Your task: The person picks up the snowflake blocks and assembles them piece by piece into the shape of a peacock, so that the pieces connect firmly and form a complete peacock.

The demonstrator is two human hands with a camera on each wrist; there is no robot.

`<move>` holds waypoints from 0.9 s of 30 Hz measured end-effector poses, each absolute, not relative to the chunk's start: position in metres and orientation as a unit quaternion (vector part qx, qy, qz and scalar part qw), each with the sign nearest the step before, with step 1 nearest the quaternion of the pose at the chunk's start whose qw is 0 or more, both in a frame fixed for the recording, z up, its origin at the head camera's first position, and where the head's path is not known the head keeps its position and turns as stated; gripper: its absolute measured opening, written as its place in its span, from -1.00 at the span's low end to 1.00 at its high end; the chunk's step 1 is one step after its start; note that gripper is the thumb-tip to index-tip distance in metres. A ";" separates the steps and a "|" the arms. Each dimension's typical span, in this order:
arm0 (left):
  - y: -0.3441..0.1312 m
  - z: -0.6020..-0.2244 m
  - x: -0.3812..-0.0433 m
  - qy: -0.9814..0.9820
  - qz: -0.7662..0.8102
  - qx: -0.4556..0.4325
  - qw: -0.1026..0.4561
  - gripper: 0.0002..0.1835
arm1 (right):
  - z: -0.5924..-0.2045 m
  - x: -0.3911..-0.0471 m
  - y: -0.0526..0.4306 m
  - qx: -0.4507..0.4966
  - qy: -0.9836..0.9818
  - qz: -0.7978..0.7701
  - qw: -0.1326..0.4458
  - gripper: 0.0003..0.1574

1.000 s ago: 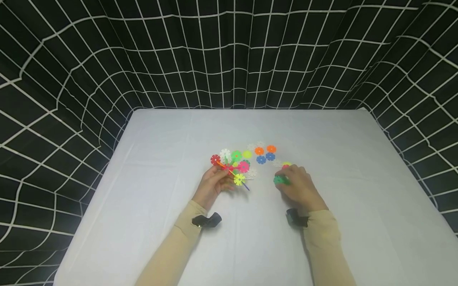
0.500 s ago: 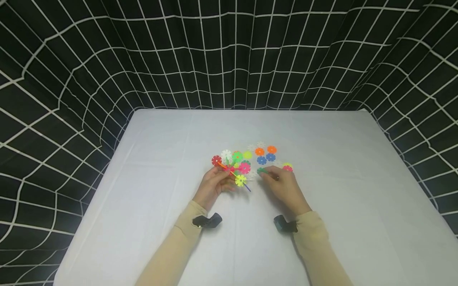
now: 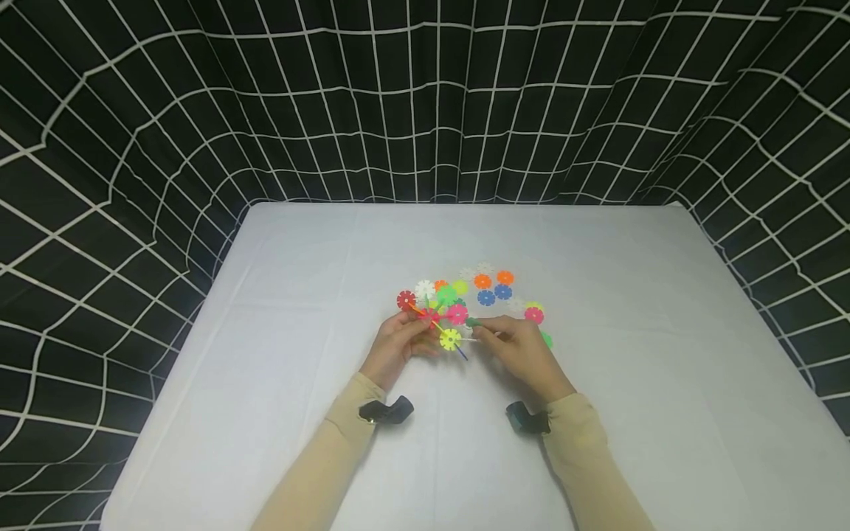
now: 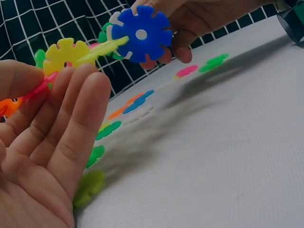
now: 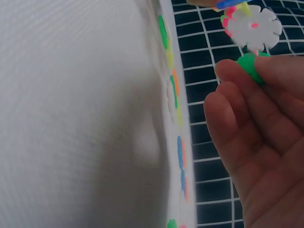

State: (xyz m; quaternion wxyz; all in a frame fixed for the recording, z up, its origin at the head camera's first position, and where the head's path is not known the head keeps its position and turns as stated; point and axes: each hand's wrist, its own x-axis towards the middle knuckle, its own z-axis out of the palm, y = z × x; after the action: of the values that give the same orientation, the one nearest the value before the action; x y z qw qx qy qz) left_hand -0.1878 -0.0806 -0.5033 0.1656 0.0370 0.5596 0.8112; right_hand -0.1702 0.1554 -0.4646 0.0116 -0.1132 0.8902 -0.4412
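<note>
My left hand (image 3: 388,345) pinches a cluster of slotted plastic snowflake discs between thumb and fingers. Its pink disc (image 3: 457,314) and yellow disc (image 3: 450,339) face the head camera. A blue disc (image 4: 142,34) sticks out at the cluster's right end in the left wrist view. With thumb and forefinger, my right hand (image 3: 524,354) pinches a green snowflake disc (image 5: 249,67) at the cluster's right side. Right by that green disc is a white disc (image 5: 256,29) of the cluster. Whether the green disc's slot is engaged cannot be told.
Loose discs lie behind the hands on the white table (image 3: 332,258), among them an orange disc (image 3: 505,277) and a blue disc (image 3: 486,298). A pink disc (image 3: 534,315) and a green disc (image 3: 547,339) lie by the right hand. A gridded black curtain (image 3: 438,96) surrounds the table.
My right hand has moved left with the green disc, from the loose discs at right up to the cluster. The left hand's cluster has shifted slightly right.
</note>
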 end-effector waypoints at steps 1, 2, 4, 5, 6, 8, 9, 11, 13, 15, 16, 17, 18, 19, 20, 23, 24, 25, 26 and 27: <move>-0.080 -0.503 -0.188 0.571 0.803 0.041 0.164 -0.91 | -0.465 -0.170 0.156 -0.114 0.891 -0.440 0.009 -0.70; -0.079 -0.503 -0.188 0.583 0.795 0.045 0.161 -0.88 | -0.465 -0.170 0.156 -0.116 0.891 -0.438 0.006 -0.70; -0.077 -0.501 -0.187 0.611 0.775 0.054 0.153 -0.84 | -0.466 -0.170 0.155 -0.121 0.892 -0.435 -0.001 -0.70; -0.077 -0.501 -0.186 0.625 0.764 0.059 0.150 -0.82 | -0.466 -0.170 0.155 -0.126 0.893 -0.433 -0.005 -0.71; -0.076 -0.500 -0.186 0.637 0.754 0.063 0.146 -0.81 | -0.467 -0.170 0.155 -0.132 0.893 -0.430 -0.009 -0.71; -0.076 -0.498 -0.184 0.650 0.743 0.065 0.144 -0.80 | -0.468 -0.170 0.155 -0.145 0.896 -0.419 -0.021 -0.72; -0.075 -0.497 -0.183 0.656 0.739 0.065 0.143 -0.80 | -0.469 -0.170 0.155 -0.151 0.898 -0.412 -0.028 -0.73; -0.075 -0.496 -0.183 0.662 0.732 0.069 0.146 -0.80 | -0.470 -0.171 0.154 -0.163 0.900 -0.403 -0.043 -0.74; -0.076 -0.496 -0.182 0.669 0.725 0.073 0.148 -0.79 | -0.470 -0.171 0.154 -0.171 0.900 -0.396 -0.059 -0.75; -0.076 -0.497 -0.183 0.677 0.717 0.077 0.148 -0.77 | -0.470 -0.171 0.153 -0.178 0.900 -0.391 -0.073 -0.75; -0.076 -0.498 -0.184 0.680 0.714 0.081 0.147 -0.76 | -0.470 -0.172 0.152 -0.181 0.899 -0.390 -0.079 -0.75; -0.076 -0.498 -0.184 0.683 0.711 0.083 0.145 -0.76 | -0.470 -0.172 0.151 -0.184 0.899 -0.389 -0.085 -0.75; -0.076 -0.498 -0.185 0.686 0.708 0.084 0.145 -0.76 | -0.471 -0.172 0.151 -0.184 0.899 -0.386 -0.089 -0.76; -0.076 -0.499 -0.185 0.690 0.704 0.084 0.145 -0.77 | -0.471 -0.172 0.150 -0.185 0.900 -0.383 -0.092 -0.76; -0.077 -0.499 -0.185 0.694 0.700 0.083 0.146 -0.77 | -0.471 -0.172 0.149 -0.185 0.901 -0.380 -0.094 -0.77; -0.078 -0.499 -0.185 0.703 0.690 0.080 0.154 -0.78 | -0.472 -0.171 0.148 -0.180 0.906 -0.372 -0.089 -0.78; -0.078 -0.499 -0.185 0.706 0.686 0.080 0.156 -0.78 | -0.472 -0.170 0.148 -0.179 0.907 -0.371 -0.086 -0.78; -0.078 -0.499 -0.185 0.709 0.682 0.081 0.158 -0.79 | -0.472 -0.169 0.147 -0.179 0.909 -0.368 -0.083 -0.78; -0.078 -0.499 -0.185 0.711 0.679 0.083 0.159 -0.79 | -0.472 -0.169 0.147 -0.181 0.909 -0.366 -0.080 -0.77; -0.079 -0.499 -0.185 0.713 0.678 0.085 0.157 -0.79 | -0.471 -0.169 0.146 -0.185 0.909 -0.364 -0.078 -0.77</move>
State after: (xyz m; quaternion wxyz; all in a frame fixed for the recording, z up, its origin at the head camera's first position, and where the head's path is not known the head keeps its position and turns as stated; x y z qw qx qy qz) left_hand -0.1847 -0.0786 -0.4985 0.1571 0.0852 0.7128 0.6782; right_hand -0.1686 0.1460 -0.4715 -0.0779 -0.1851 0.9093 -0.3644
